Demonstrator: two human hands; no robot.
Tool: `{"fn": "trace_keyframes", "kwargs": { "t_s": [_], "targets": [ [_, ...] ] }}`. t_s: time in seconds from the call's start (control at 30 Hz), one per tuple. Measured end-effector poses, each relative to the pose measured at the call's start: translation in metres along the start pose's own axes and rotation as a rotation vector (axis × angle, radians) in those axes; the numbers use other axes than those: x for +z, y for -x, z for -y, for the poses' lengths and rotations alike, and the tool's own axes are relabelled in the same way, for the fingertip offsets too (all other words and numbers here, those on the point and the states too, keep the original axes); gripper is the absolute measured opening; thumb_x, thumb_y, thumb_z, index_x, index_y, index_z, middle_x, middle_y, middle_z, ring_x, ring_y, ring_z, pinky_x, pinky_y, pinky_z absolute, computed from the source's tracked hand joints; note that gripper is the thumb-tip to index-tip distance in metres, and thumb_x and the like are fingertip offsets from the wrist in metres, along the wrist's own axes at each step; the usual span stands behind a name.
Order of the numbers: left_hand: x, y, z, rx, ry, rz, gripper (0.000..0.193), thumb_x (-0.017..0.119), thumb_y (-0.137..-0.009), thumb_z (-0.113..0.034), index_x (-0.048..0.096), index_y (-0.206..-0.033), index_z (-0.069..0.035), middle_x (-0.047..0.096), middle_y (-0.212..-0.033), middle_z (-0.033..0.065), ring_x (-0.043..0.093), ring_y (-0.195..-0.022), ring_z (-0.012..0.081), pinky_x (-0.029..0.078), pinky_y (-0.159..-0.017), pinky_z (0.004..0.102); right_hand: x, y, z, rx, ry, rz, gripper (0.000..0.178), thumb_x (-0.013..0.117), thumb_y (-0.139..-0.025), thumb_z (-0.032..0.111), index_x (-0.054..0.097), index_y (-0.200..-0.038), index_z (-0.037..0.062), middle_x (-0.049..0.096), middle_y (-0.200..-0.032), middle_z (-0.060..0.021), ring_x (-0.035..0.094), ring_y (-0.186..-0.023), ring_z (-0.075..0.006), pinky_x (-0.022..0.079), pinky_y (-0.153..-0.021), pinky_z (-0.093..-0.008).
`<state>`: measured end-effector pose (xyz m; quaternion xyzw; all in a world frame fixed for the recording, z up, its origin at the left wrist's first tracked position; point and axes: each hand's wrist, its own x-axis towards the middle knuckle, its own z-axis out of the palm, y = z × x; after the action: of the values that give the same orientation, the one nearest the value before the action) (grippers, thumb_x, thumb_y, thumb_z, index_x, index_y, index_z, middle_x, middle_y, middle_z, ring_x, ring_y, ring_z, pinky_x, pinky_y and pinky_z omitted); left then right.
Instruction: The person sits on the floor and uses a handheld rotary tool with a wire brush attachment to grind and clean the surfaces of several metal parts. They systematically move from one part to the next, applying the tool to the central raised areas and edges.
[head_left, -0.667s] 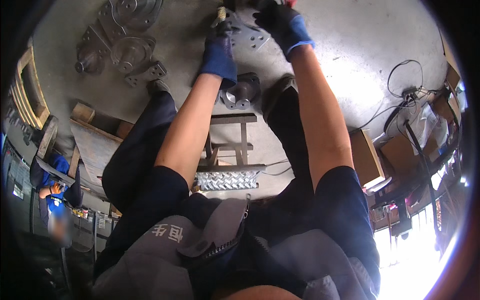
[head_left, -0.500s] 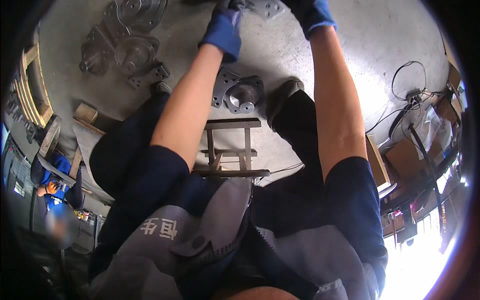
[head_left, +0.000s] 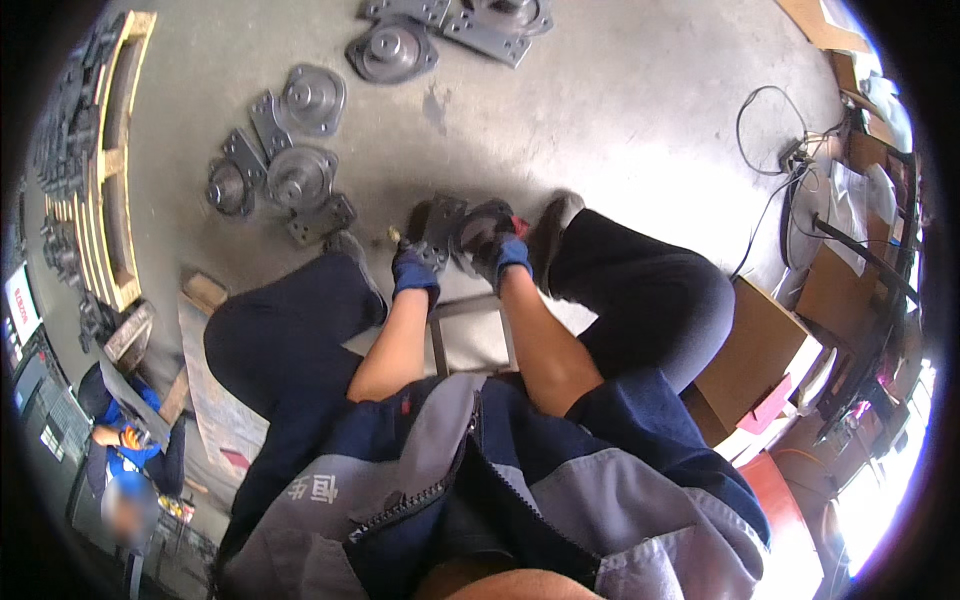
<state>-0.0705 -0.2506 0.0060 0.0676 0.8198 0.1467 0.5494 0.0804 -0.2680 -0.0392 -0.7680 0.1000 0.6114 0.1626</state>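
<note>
My left hand, in a blue glove with dark fingers, is closed low over the floor between my feet. A small yellowish tip shows beside its fingers; what it belongs to is unclear. My right hand, gloved alike, is closed beside a round metal flange. From that hand pokes a small red object, too blurred to name. A dark metal plate with holes lies between the hands, against the flange. My fingers hide the near edges of both.
More flanges and drilled plates lie on the floor ahead left; others lie farther off. A small stool frame stands between my legs. Pallets and a co-worker are left; cables and cartons right.
Both hands have come back from far ahead to the flange and plate between my feet. The piece held out ahead is no longer in them. The view has shifted, showing more floor ahead.
</note>
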Motion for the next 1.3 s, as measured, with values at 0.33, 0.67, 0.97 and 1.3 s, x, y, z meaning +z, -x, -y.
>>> {"fn": "trace_keyframes", "kwargs": {
  "t_s": [0.33,0.67,0.97,1.3],
  "targets": [
    [0.0,-0.003,-0.127,0.423,0.303,0.329,0.044,0.054,-0.089,-0.049,0.059,-0.113,-0.013,0.066,-0.113,0.0076,0.059,-0.108,0.0255,0.04,-0.089,0.044,0.012,0.125,0.16,-0.458,-0.466,0.391,0.034,0.054,-0.091,0.021,0.053,-0.122,0.0061,0.066,-0.09,-0.0097,0.063,-0.07,-0.0207,0.053,-0.062,-0.0343],
    [-0.018,0.127,-0.206,1.346,-0.356,0.454,0.018,0.052,-0.09,-0.005,0.063,-0.103,-0.002,0.063,-0.091,0.0049,0.058,-0.083,0.0157,0.047,-0.075,0.0293,-0.094,0.317,0.186,-1.173,-0.265,0.283,0.025,0.061,-0.085,0.01,0.062,-0.108,0.0001,0.062,-0.077,-0.0054,0.056,-0.067,-0.0094,0.047,-0.06,-0.0256],
    [0.046,0.154,-0.16,0.437,-0.637,0.752,0.037,0.042,-0.094,-0.04,0.068,-0.107,-0.018,0.071,-0.102,0.0019,0.064,-0.086,0.016,0.042,-0.074,0.0301,-0.39,0.284,0.059,-1.082,-0.215,-0.609,0.023,0.062,-0.086,0.015,0.068,-0.106,0.0057,0.07,-0.082,-0.0112,0.067,-0.078,-0.0201,0.052,-0.072,-0.0304],
    [0.078,0.03,-0.208,0.808,-0.895,0.735,0.031,0.043,-0.097,-0.025,0.062,-0.113,-0.006,0.066,-0.107,0.0076,0.061,-0.09,0.0216,0.048,-0.08,0.0338,-0.355,0.086,-0.11,-0.469,0.963,-0.489,0.052,0.067,-0.079,0.026,0.05,-0.126,0.0125,0.063,-0.11,-0.0188,0.062,-0.099,-0.0375,0.05,-0.083,-0.0472]
  ]
}}
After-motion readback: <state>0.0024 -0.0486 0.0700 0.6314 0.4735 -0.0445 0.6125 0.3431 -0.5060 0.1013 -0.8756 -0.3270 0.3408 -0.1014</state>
